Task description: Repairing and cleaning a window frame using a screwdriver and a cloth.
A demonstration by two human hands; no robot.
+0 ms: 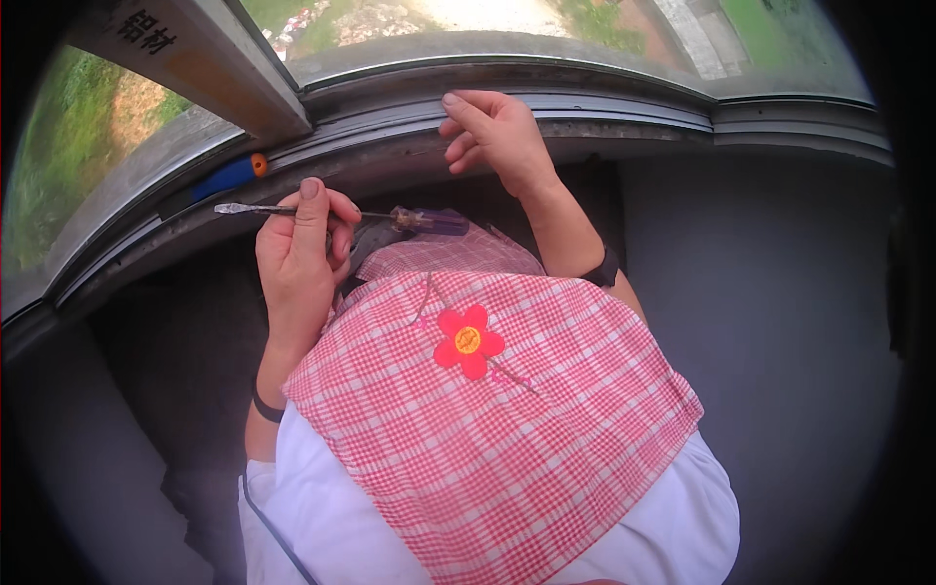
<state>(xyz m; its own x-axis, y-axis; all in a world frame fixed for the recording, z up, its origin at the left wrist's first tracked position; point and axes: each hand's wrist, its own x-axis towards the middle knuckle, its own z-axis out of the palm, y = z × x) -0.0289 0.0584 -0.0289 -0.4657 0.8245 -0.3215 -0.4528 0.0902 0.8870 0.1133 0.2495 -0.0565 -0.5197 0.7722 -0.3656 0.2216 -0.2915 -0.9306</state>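
We hold a flat-blade screwdriver [336,214] in our left hand [297,255], fingers pinched on its metal shaft, blade pointing left, translucent purple handle pointing right across our chest. Our right hand [492,132] rests on the grey window track [604,107], fingers loosely curled, gripping nothing. A blue-handled tool with an orange end [229,175] lies on the sill, just above the screwdriver's tip. A red-checked apron with a red flower [468,341] covers our front.
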